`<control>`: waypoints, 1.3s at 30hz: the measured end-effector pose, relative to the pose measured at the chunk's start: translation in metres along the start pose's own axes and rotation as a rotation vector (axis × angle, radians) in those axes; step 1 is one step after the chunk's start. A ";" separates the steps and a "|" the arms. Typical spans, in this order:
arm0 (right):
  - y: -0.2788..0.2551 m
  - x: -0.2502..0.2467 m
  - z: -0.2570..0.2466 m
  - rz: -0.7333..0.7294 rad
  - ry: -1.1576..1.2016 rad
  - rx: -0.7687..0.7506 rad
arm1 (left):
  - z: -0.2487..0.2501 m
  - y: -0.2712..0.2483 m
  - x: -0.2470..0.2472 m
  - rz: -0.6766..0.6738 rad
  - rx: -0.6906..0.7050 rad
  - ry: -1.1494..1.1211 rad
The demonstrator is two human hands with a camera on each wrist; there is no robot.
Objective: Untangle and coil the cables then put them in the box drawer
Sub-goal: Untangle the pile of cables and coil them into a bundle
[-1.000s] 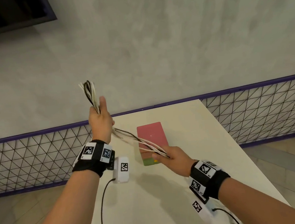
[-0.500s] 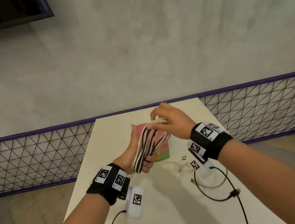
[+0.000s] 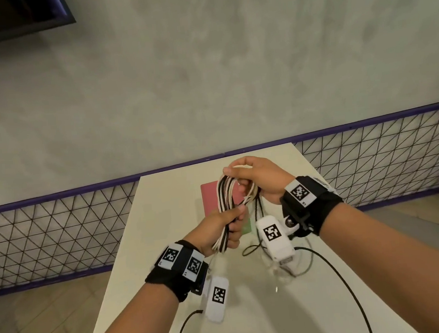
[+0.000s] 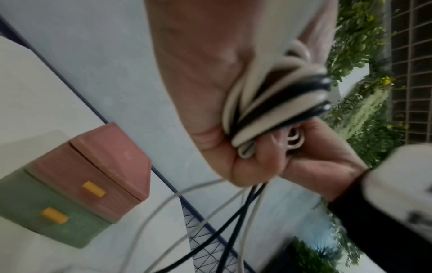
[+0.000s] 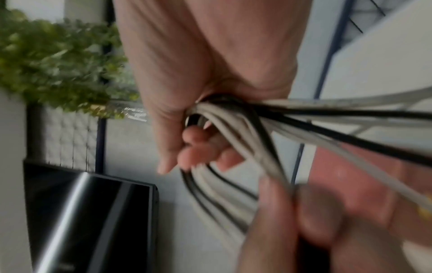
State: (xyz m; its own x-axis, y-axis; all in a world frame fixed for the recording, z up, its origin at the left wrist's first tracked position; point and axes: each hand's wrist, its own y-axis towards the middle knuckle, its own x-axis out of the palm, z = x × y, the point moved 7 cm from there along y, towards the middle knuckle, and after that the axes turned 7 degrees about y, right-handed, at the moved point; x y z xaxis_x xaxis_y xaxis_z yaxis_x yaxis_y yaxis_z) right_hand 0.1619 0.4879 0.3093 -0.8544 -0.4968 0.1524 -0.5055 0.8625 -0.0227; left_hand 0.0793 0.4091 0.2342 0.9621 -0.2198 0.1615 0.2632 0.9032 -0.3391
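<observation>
A bundle of white and black cables (image 3: 226, 200) is held in the air above the white table (image 3: 165, 223), folded into long loops. My left hand (image 3: 227, 225) grips the lower part of the bundle (image 4: 268, 110) in its fist. My right hand (image 3: 253, 179) curls over the top end of the loops (image 5: 224, 118). Loose cable tails (image 3: 259, 215) hang from the bundle down to the table. The box drawer (image 4: 77, 184), pink on top and green below with yellow handles, stands on the table behind my hands, both drawers closed; in the head view only its pink top (image 3: 209, 196) shows.
A purple-framed wire mesh fence (image 3: 47, 232) runs behind and beside the table, in front of a grey wall (image 3: 206, 75). A dark screen (image 5: 88, 221) and green plants (image 5: 53, 61) show in the right wrist view. Black sensor leads (image 3: 334, 267) trail over the near table.
My left hand came down from above with the cables and my right hand rose to meet it. Both now hold the folded bundle close together, and the right hand has closed over its top.
</observation>
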 end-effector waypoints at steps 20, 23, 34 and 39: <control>-0.010 0.021 -0.013 0.263 0.122 -0.080 | 0.019 0.007 -0.005 0.294 0.308 0.457; -0.015 0.029 -0.021 0.137 0.171 -0.136 | 0.027 0.004 -0.002 0.315 0.363 0.359; -0.054 0.011 0.143 -0.192 -0.491 0.206 | 0.075 -0.006 -0.031 0.442 0.370 -0.223; -0.060 -0.045 0.168 -0.013 -0.828 0.188 | 0.091 -0.018 -0.049 0.466 0.416 -0.276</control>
State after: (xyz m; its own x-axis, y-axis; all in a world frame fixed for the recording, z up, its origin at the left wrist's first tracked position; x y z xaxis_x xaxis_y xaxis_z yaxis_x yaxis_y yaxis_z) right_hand 0.2108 0.4425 0.1379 -0.6234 -0.4802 -0.6171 -0.4652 0.8621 -0.2010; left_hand 0.0209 0.4372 0.3168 0.9003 0.2791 0.3341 -0.2770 0.9593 -0.0550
